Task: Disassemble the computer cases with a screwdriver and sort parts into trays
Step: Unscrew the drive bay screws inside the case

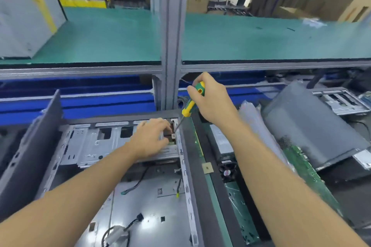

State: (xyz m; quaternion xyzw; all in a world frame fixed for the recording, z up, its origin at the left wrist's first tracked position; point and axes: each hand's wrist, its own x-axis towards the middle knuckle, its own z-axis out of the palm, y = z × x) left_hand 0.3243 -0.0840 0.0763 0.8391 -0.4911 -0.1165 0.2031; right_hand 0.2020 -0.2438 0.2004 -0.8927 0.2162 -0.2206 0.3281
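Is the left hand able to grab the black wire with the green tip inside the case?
Probably yes: the wire lies uncovered on the open case floor, close to the left hand, with nothing between them.

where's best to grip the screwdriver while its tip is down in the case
Grip the screwdriver by the top of its fat green-and-yellow handle, coming from above and the right, as the right hand does. Its thin shaft slants down-left into the case, so a hold there stays in line with it and clear of the tip.
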